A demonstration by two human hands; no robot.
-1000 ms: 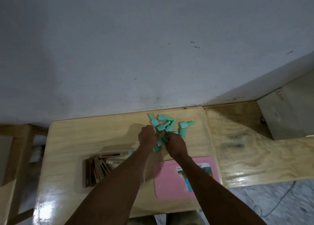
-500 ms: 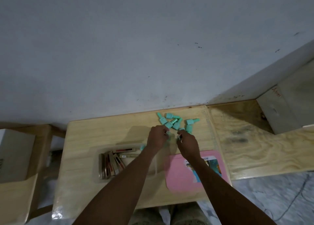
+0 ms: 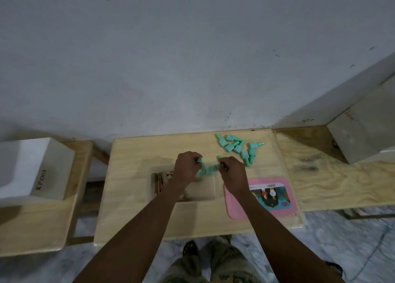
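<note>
**Teal bottles gathered over the tray**

We count one wooden table (image 3: 132, 154), bare across its left half, one clear tray (image 3: 210, 188) at its middle and one pink mat (image 3: 233, 208) at the near right edge. Our left hand (image 3: 187, 165) and right hand (image 3: 232, 171) pinch a clutch of teal bottles (image 3: 208, 171) over the tray's far edge; we cannot count these. About eight loose bottles (image 3: 237, 148) crowd the far right edge.

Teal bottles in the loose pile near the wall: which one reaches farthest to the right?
The teal bottle whose cap points right, toward the side edge of the table; every other bottle lies left of it.
</note>
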